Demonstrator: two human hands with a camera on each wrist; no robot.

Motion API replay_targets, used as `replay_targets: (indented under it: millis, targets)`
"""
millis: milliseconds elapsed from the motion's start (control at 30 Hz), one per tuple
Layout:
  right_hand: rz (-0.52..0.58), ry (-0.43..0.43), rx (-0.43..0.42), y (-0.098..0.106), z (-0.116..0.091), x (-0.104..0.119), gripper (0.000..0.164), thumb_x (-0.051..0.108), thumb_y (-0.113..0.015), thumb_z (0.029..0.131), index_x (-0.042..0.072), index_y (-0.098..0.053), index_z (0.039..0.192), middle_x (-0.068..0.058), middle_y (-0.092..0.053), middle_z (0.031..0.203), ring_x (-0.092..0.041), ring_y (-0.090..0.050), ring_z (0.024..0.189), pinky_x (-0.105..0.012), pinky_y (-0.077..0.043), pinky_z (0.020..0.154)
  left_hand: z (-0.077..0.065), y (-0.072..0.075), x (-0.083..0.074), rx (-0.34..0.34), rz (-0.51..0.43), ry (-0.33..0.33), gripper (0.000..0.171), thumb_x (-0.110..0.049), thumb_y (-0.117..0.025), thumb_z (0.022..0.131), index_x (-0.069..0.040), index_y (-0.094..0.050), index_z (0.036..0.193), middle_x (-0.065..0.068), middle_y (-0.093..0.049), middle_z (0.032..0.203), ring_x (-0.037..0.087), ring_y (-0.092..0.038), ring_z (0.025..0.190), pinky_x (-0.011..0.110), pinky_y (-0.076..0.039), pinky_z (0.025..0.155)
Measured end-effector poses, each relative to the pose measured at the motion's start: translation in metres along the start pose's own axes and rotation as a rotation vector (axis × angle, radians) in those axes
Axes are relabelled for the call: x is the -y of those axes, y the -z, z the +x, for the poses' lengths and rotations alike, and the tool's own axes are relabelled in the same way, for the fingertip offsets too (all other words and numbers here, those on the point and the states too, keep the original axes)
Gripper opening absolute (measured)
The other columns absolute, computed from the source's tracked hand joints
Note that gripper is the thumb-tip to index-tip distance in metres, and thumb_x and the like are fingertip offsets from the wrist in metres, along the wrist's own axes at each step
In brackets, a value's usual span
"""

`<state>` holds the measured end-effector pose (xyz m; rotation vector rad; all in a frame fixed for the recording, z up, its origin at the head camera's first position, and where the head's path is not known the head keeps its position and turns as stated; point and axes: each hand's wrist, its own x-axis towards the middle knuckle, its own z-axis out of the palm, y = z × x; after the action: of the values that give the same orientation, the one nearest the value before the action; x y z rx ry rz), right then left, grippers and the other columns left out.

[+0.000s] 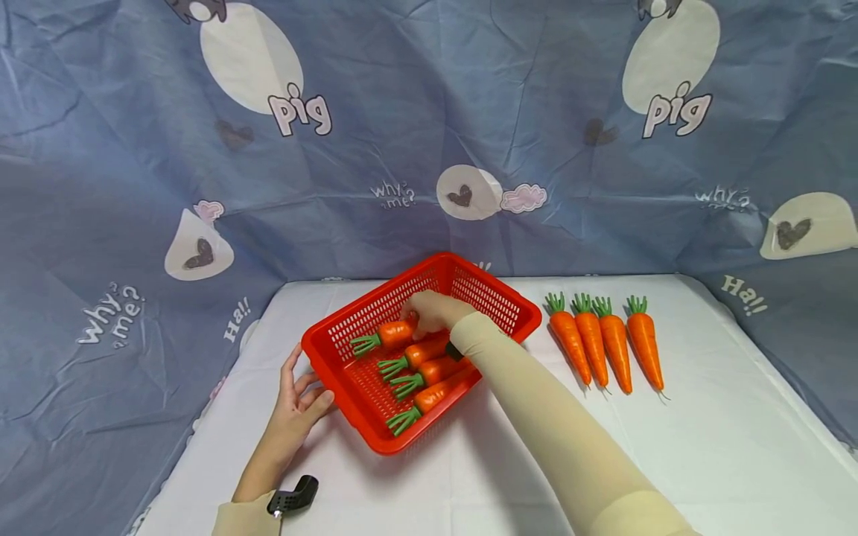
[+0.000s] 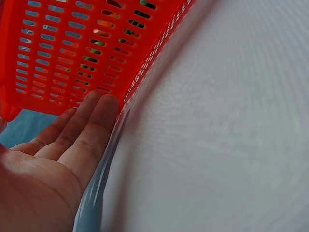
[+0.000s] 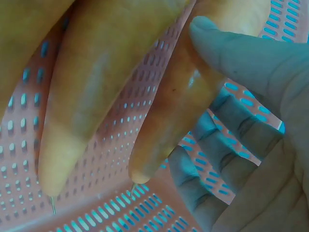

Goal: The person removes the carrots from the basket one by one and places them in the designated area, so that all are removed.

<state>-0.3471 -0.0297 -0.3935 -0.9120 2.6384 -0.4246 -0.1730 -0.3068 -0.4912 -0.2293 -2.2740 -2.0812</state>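
Note:
A red plastic basket [image 1: 365, 409] with slotted walls stands at an angle on the white table. Inside it, my right hand [image 1: 434, 309] grips the rearmost carrot [image 1: 395, 333], thumb on one side and fingers round the other, as the right wrist view shows. Three more carrots [image 1: 429, 398] lie beside it in the basket, their green tops toward the left. My left hand [image 1: 295, 402] is at the basket's left end. In the left wrist view its straight fingers [image 2: 99, 118] reach to the outer wall, low down near the table.
Right of the basket, several carrots lie in a row on the white table [image 1: 724, 417], green tops to the back; the rightmost carrot [image 1: 645, 342] is a little apart. A blue printed cloth [image 1: 375, 134] hangs behind the table and along its sides.

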Motion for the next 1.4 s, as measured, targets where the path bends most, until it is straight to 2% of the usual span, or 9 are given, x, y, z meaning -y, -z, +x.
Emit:
replay_targets:
  millis: [300, 667, 967, 1267, 1400]
  targets:
    - [0.031, 0.041, -0.012, 0.013, -0.009, -0.001, 0.037, 0.012, -0.083, 0.095, 0.008, -0.075, 0.130, -0.008, -0.071, 0.110, -0.017, -0.057, 0.098, -0.031, -0.053, 0.095, -0.001, -0.001, -0.001, -0.002, 0.002, 0.002, 0.099, -0.004, -0.066, 0.104, -0.033, 0.001, 0.172, -0.003, -0.060, 0.137, 0.004, -0.072, 0.114, 0.026, -0.063, 0.094]
    - [0.162, 0.033, -0.070, 0.028, -0.022, -0.010, 0.046, 0.017, -0.083, 0.095, 0.009, -0.071, 0.138, -0.009, -0.072, 0.122, -0.023, -0.060, 0.108, -0.036, -0.053, 0.105, -0.003, -0.001, -0.003, -0.017, 0.025, 0.027, 0.097, -0.008, -0.066, 0.105, -0.037, 0.000, 0.171, -0.006, -0.062, 0.135, 0.004, -0.072, 0.116, 0.027, -0.063, 0.094]
    - [0.227, 0.081, -0.122, 0.035, -0.041, -0.019, 0.046, 0.023, -0.081, 0.097, 0.006, -0.069, 0.138, -0.008, -0.070, 0.113, -0.021, -0.058, 0.102, -0.031, -0.051, 0.094, -0.001, -0.001, -0.001, -0.004, 0.011, 0.011, 0.097, -0.007, -0.065, 0.105, -0.037, -0.001, 0.171, -0.002, -0.061, 0.137, 0.004, -0.072, 0.116, 0.029, -0.064, 0.093]
    - [0.284, 0.084, -0.197, 0.039, -0.058, -0.026, 0.047, 0.028, -0.079, 0.099, 0.005, -0.068, 0.139, -0.010, -0.073, 0.126, -0.026, -0.065, 0.117, -0.040, -0.054, 0.109, -0.001, 0.000, -0.002, 0.001, 0.001, -0.004, 0.098, -0.005, -0.065, 0.105, -0.035, 0.000, 0.171, -0.004, -0.061, 0.135, 0.005, -0.072, 0.116, 0.030, -0.064, 0.091]
    - [0.286, 0.105, -0.233, 0.038, -0.067, -0.032, 0.044, 0.030, -0.079, 0.099, 0.004, -0.069, 0.134, -0.009, -0.074, 0.121, -0.024, -0.068, 0.110, -0.039, -0.055, 0.105, -0.001, -0.001, -0.002, 0.000, 0.004, 0.003, 0.098, -0.006, -0.065, 0.105, -0.036, 0.000, 0.171, -0.004, -0.061, 0.135, 0.004, -0.072, 0.115, 0.030, -0.064, 0.092]
